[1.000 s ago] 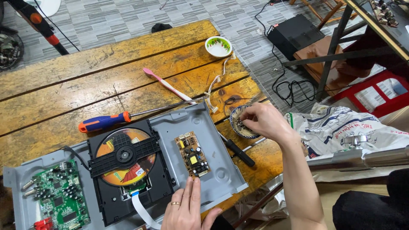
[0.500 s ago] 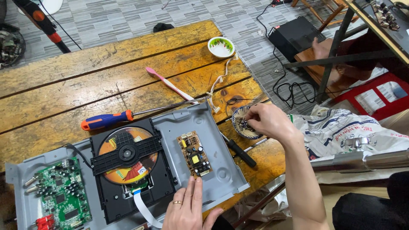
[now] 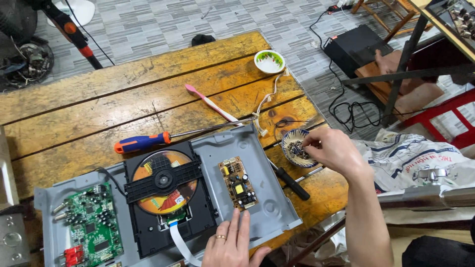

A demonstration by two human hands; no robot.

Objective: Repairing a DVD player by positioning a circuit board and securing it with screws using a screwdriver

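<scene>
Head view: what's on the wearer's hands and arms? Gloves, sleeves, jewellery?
Both are bare, with no gloves. The left hand wears a thin gold-coloured ring on one of its fingers. The right hand shows no ring or watch, and its forearm is uncovered, with no sleeve in view. The left forearm is out of frame.

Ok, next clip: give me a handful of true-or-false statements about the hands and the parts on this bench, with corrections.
1. The right hand reaches into a small patterned bowl of small dark parts. True.
2. The left hand grips the orange-and-blue screwdriver. False: it rests flat on the grey metal chassis; the screwdriver lies untouched on the wooden table.
3. A disc sits in the black drive. True.
4. The green circuit board is at the right end of the chassis. False: it is at the left end.
5. A pink toothbrush lies on the table. True.
</scene>
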